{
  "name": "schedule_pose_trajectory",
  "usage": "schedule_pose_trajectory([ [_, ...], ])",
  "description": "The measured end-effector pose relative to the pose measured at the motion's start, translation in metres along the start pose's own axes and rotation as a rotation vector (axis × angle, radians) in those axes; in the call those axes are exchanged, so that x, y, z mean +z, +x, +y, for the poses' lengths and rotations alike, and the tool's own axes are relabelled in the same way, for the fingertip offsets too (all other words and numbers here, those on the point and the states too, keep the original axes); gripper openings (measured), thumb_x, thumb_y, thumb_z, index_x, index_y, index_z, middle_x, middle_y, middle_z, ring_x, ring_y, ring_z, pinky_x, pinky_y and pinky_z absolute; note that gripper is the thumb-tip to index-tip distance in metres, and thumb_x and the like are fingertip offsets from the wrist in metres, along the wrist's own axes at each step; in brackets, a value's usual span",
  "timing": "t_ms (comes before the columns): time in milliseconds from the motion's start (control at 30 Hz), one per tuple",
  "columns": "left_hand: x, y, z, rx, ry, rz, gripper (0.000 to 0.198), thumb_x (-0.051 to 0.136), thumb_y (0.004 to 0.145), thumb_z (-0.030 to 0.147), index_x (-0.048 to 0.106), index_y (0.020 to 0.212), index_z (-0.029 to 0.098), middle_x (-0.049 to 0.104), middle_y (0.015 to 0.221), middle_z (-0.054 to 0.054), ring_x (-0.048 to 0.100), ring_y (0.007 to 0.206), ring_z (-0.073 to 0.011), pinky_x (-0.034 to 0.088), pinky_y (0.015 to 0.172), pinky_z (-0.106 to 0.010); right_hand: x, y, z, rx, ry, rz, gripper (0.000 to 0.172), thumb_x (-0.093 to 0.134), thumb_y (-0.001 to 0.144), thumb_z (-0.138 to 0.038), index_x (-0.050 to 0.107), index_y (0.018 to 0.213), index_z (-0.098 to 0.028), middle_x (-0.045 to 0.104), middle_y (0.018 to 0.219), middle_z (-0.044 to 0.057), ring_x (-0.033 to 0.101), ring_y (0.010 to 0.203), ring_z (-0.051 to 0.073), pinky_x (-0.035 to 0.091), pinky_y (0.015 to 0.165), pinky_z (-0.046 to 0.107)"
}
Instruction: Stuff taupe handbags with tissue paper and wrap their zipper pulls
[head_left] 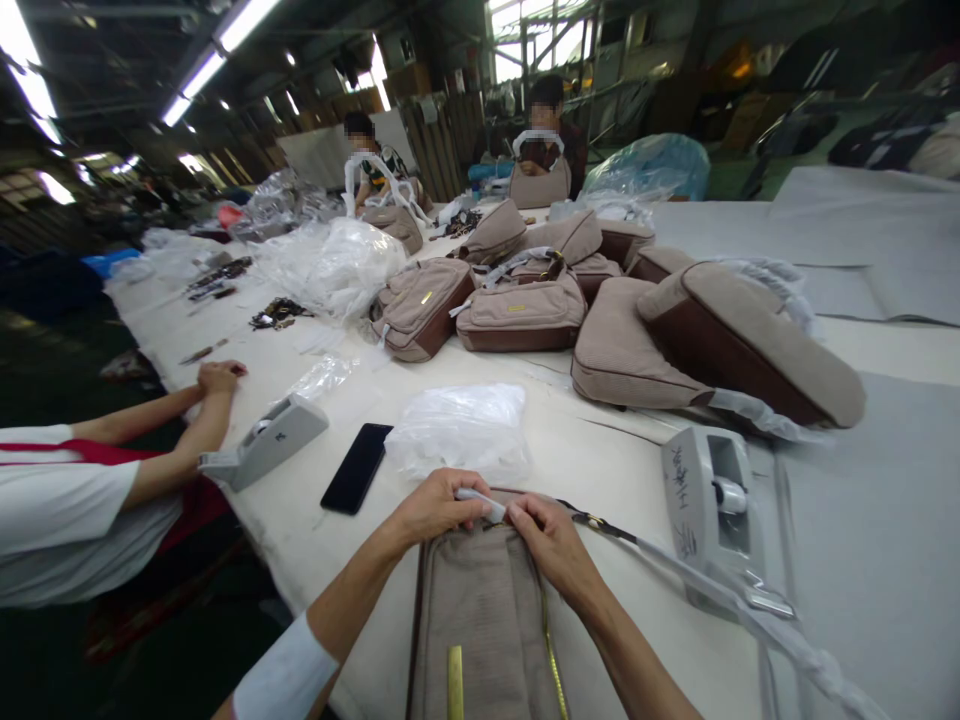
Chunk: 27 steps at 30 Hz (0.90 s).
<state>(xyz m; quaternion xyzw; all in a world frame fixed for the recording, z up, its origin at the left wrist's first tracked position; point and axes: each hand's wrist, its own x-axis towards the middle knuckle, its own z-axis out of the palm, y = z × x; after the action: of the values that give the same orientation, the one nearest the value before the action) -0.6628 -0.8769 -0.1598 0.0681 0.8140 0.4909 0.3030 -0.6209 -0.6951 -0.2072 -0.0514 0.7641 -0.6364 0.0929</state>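
Observation:
A taupe handbag (476, 590) with brown trim lies in front of me, its gold plate and gold zip facing up. At its top edge, my left hand (442, 512) is closed on a short white wrapping strip (484, 500). The strip's other end is pinched between the fingers of my right hand (551, 545); part of it is hidden by the fingers. A dark strap (600, 523) runs from the bag to the right, continuing in white wrapping (697, 580). Just beyond my hands sits a stack of white plastic bags (461, 430).
Tape dispensers (682, 500) (277, 440) stand right and left. A black phone (356, 468) lies left of the plastic. Several finished-looking handbags (525, 305) are piled ahead. A co-worker's hands (221, 378) rest at the left table edge; two people sit at the far end.

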Motion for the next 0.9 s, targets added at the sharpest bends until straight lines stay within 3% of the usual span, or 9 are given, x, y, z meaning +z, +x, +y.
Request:
schedule_pose_trajectory([
  [100,0.005,0.004,-0.003,0.024,0.006,0.046,0.022,0.061,0.074,0.033,0.066,0.08,0.012,0.054,0.054,0.003,0.047,0.046,-0.0072,0.035,0.044,-0.016,0.002,0.0,-0.003,0.038,0.045,0.003,0.025,0.052,0.08,-0.038,0.057,0.088,-0.015,0.055,0.071,-0.001,0.047,0.063,0.013,0.037,0.059,0.024],
  [200,0.004,0.004,-0.005,0.049,-0.034,0.057,0.028,0.064,0.072,0.033,0.064,0.092,0.013,0.056,0.059,0.003,0.049,0.047,-0.0072,0.036,0.045,-0.016,0.004,0.002,-0.003,0.023,-0.002,-0.026,0.023,0.056,0.078,-0.039,0.059,0.076,-0.015,0.05,0.063,-0.003,0.041,0.057,0.011,0.033,0.054,0.023],
  [333,-0.008,0.0,-0.006,-0.009,-0.198,-0.057,0.051,0.066,0.072,0.038,0.051,0.114,0.014,0.062,0.071,-0.001,0.059,0.055,-0.0118,0.042,0.046,-0.019,0.005,0.006,0.0,0.017,0.042,-0.052,0.023,0.054,0.08,-0.037,0.057,0.07,-0.016,0.048,0.061,-0.003,0.041,0.058,0.011,0.032,0.056,0.023],
  [433,-0.013,-0.001,-0.007,-0.045,-0.24,-0.085,0.042,0.069,0.067,0.033,0.057,0.101,0.012,0.062,0.066,0.0,0.059,0.054,-0.0113,0.043,0.047,-0.018,0.004,0.007,0.002,0.02,0.063,-0.066,0.022,0.054,0.079,-0.035,0.057,0.069,-0.016,0.048,0.06,-0.004,0.04,0.058,0.011,0.032,0.055,0.022],
  [567,-0.006,0.001,-0.006,-0.074,-0.191,0.018,0.023,0.065,0.067,0.031,0.061,0.078,0.011,0.055,0.047,0.003,0.051,0.041,-0.0078,0.037,0.041,-0.016,0.003,0.007,0.0,0.03,0.072,-0.067,0.022,0.054,0.079,-0.035,0.058,0.07,-0.016,0.049,0.06,-0.004,0.041,0.057,0.011,0.032,0.055,0.022],
  [700,0.002,0.002,-0.008,-0.065,-0.18,0.078,0.016,0.06,0.067,0.027,0.061,0.076,0.013,0.051,0.042,0.006,0.046,0.038,-0.0064,0.034,0.039,-0.015,0.005,0.008,-0.01,0.073,0.024,-0.037,0.023,0.06,0.073,-0.034,0.062,0.088,-0.016,0.056,0.068,-0.002,0.043,0.058,0.011,0.034,0.056,0.023],
  [800,0.003,0.0,-0.008,-0.051,-0.164,0.111,0.012,0.058,0.068,0.024,0.06,0.073,0.013,0.048,0.041,0.006,0.044,0.038,-0.0059,0.032,0.04,-0.015,0.009,0.011,-0.015,0.072,0.006,-0.05,0.016,0.059,0.073,-0.031,0.062,0.073,-0.015,0.052,0.063,-0.003,0.041,0.057,0.011,0.031,0.055,0.023],
  [900,0.001,-0.005,-0.008,-0.011,-0.191,0.069,0.017,0.063,0.069,0.027,0.061,0.079,0.013,0.053,0.051,0.005,0.047,0.044,-0.0058,0.034,0.043,-0.015,0.011,0.013,-0.013,0.083,0.095,-0.061,0.018,0.057,0.073,-0.032,0.058,0.065,-0.016,0.048,0.057,-0.004,0.04,0.056,0.01,0.03,0.054,0.022],
])
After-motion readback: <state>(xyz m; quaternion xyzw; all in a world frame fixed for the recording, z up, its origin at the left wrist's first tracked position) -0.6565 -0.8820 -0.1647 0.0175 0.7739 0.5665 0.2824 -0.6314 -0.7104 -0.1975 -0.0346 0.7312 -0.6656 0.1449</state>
